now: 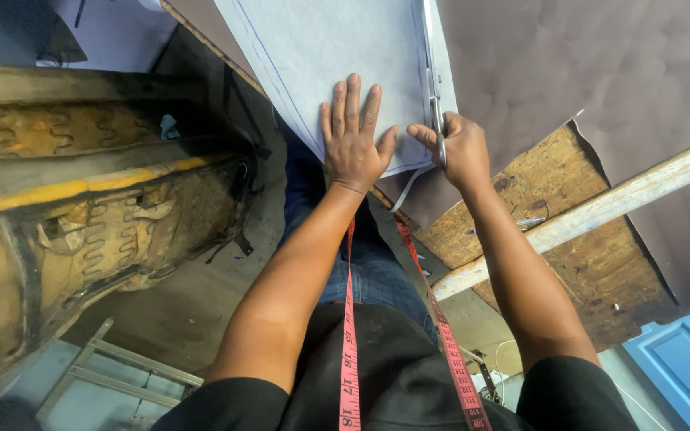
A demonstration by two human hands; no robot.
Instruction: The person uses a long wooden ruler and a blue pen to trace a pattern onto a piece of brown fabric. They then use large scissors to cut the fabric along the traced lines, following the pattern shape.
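Observation:
My left hand [353, 136] lies flat, fingers spread, on a pale grey sheet [329, 56] marked with thin blue lines. This sheet rests on a brown-grey fabric [584, 72] spread over a worn wooden table [569, 199]. My right hand [461, 148] grips metal scissors [433, 88], whose blades run along the sheet's right edge. A thin cut strip [409, 187] hangs off near the sheet's corner. A red measuring tape [349, 335] hangs round my neck.
A stripped seat frame with zigzag springs and yellow padding [97, 207] stands at the left. A pale wooden bar [600, 211] crosses the table at the right. A blue panel [688, 359] is at the lower right, a metal frame [113, 371] on the floor.

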